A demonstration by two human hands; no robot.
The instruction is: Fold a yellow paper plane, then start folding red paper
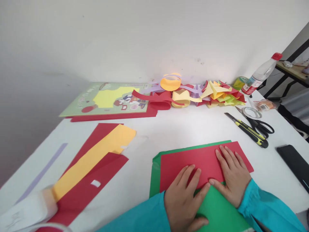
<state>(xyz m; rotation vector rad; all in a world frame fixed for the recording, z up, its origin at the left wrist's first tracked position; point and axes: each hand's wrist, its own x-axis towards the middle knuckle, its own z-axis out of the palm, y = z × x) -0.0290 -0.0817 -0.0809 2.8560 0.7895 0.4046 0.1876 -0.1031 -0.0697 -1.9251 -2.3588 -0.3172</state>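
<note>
A red paper sheet lies on top of a larger green sheet at the front of the table. The green shows along the back and left edges and below the red. My left hand rests on the red paper's lower left part, fingers spread. On its right part lies my right hand, also flat with fingers apart. The two thumbs nearly meet at the red sheet's near edge. Neither hand grips anything.
Red and yellow paper strips and a purple strip lie left. Paper decorations and a green booklet line the wall. A utility knife, scissors, tape roll, bottle and black phone-like object are right.
</note>
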